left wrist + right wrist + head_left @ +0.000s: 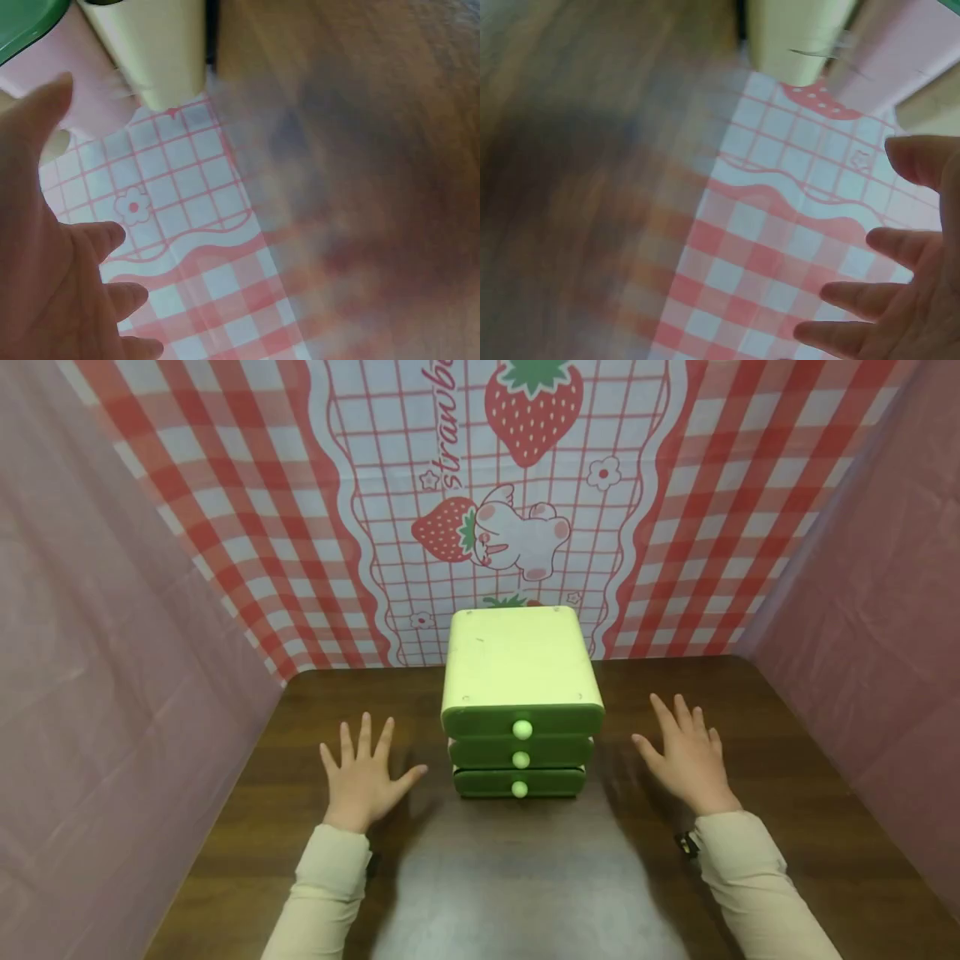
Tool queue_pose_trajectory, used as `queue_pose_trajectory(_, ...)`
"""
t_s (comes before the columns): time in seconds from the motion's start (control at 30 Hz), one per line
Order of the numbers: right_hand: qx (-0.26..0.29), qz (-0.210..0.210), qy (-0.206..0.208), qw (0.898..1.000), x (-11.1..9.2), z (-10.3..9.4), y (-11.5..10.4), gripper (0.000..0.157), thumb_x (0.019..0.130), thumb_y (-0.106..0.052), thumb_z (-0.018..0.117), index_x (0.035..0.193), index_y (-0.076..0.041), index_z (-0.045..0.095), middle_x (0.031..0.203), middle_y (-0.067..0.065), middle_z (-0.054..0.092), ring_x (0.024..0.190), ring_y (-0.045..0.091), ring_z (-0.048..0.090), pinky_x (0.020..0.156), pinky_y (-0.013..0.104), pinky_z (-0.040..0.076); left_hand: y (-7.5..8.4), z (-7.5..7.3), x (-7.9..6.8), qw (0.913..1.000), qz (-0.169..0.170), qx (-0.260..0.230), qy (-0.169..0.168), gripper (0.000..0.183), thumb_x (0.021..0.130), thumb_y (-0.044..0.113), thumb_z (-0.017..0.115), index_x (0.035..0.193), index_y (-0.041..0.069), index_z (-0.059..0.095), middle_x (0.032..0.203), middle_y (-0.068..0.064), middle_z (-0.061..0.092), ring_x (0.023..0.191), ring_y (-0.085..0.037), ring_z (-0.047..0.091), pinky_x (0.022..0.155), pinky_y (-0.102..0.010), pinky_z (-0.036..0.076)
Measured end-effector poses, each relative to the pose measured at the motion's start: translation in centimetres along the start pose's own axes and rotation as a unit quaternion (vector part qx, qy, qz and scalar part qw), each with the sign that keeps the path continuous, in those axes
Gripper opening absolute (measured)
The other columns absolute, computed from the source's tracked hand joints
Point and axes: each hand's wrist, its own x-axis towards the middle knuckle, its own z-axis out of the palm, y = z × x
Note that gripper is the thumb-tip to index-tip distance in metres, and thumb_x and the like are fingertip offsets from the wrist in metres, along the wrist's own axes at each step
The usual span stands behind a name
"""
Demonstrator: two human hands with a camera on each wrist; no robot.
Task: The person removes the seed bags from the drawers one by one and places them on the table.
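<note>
A small drawer cabinet (521, 660) with a pale yellow-green top stands at the far middle of the table. Its three stacked green drawer fronts, each with a round pale knob (522, 729), face me. A thin dark gap shows above the bottom drawer front (487, 783). To the left of the cabinet, my left hand (363, 785) is held over the table with its fingers spread and nothing in it. My right hand (688, 764) is on the other side, fingers extended, also holding nothing. Both wrist views show pink and yellow cabinet sides (90, 71) near the thumbs.
The dark wooden table (255, 860) is shiny at its near middle. Behind it hangs a red-and-white checked cloth (285, 527) with strawberry prints. Pink curtains (97, 693) close off the left and right sides. A dark band circles my right wrist.
</note>
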Motion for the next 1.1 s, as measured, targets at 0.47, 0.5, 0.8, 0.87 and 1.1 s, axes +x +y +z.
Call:
queue_pose_trajectory(0.47,0.169,0.0,0.172,0.971,-0.4,-3.6,-3.7,0.025,0.099,-0.025,0.057,0.111,-0.006,0.068,0.103,0.012,0.069,0.068,0.001,0.047,0.061,0.019,0.039,1.5,-3.3,1.0,0.9589,0.01,-0.265,0.101,0.045,0.1,0.035,0.054,0.135,0.006,0.058,0.134,-0.017,0.061,0.108,-0.037,0.063,0.098,-0.05,0.05)
queue_pose_trajectory(0.5,0.184,-0.003,0.178,0.967,-0.4,-3.8,-4.1,0.024,0.098,-0.024,0.058,0.109,-0.006,0.069,0.102,0.011,0.07,0.07,-0.001,0.047,0.061,0.016,0.038,1.8,-3.5,1.1,0.949,0.007,-0.298,0.102,0.045,0.1,0.035,0.054,0.136,0.007,0.057,0.136,-0.016,0.06,0.107,-0.035,0.063,0.098,-0.049,0.05)
queue_pose_trajectory(0.8,0.295,-0.044,0.171,0.939,-1.3,-4.1,-8.4,0.012,0.095,-0.014,0.064,0.092,-0.003,0.069,0.08,-0.001,0.067,0.067,0.003,0.056,0.055,0.016,0.045,5.3,-5.0,2.5,0.8171,-0.003,-0.573,0.065,0.05,0.103,0.029,0.049,0.145,0.002,0.044,0.149,-0.016,0.047,0.135,-0.03,0.046,0.112,-0.044,0.042)
queue_pose_trajectory(0.87,0.309,-0.05,0.155,0.937,-1.6,-4.0,-9.2,0.012,0.095,-0.013,0.063,0.092,-0.003,0.068,0.08,0.0,0.068,0.068,0.005,0.06,0.057,0.016,0.048,6.0,-5.1,2.8,0.7895,0.001,-0.612,0.048,0.053,0.103,0.027,0.048,0.148,0.0,0.038,0.152,-0.018,0.041,0.139,-0.032,0.042,0.113,-0.045,0.041)
queue_pose_trajectory(1.1,0.365,-0.091,0.067,0.924,-2.4,-3.0,-11.3,0.015,0.097,-0.011,0.061,0.092,0.0,0.069,0.084,0.014,0.072,0.073,0.004,0.067,0.065,0.021,0.059,8.1,-5.4,3.3,0.7547,0.017,-0.656,0.004,0.065,0.102,0.031,0.048,0.154,0.0,0.023,0.159,-0.019,0.027,0.145,-0.032,0.031,0.118,-0.048,0.033)
